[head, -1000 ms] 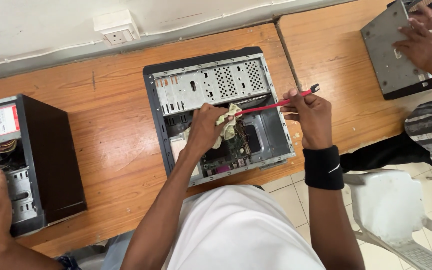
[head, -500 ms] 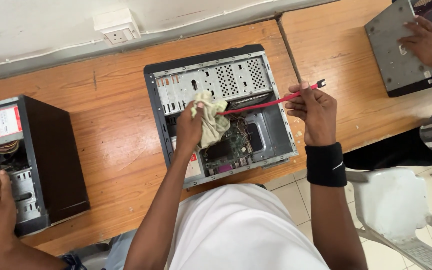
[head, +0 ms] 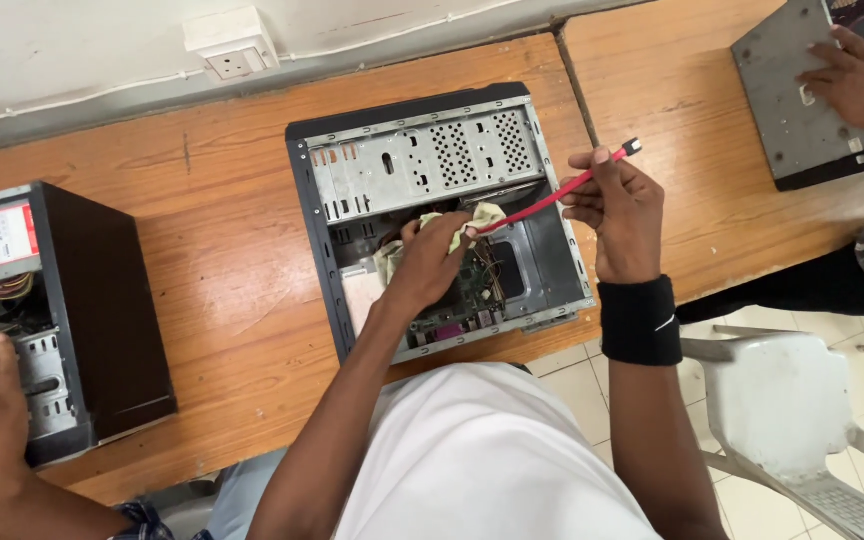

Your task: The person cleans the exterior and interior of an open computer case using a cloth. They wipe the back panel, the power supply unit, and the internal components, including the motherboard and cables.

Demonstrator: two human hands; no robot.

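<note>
Red cable held clear while a cloth wipes inside the open computer case

Inside the computer case (head: 432, 215), lying open on the wooden counter (head: 232, 250), the left hand (head: 432, 262) is closed on a pale cloth (head: 477, 215) pressed near the circuit board (head: 472, 290); the right hand (head: 617, 215), just past the case's right edge, pinches the red cable (head: 557, 195) taut above it. Judged step: wiping the interior; the next move calls for keeping the cable lifted while the cloth moves along the board

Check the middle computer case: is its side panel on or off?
Off. The computer case lies open on the desk, circuit board exposed, left hand inside holding a cloth.
</note>
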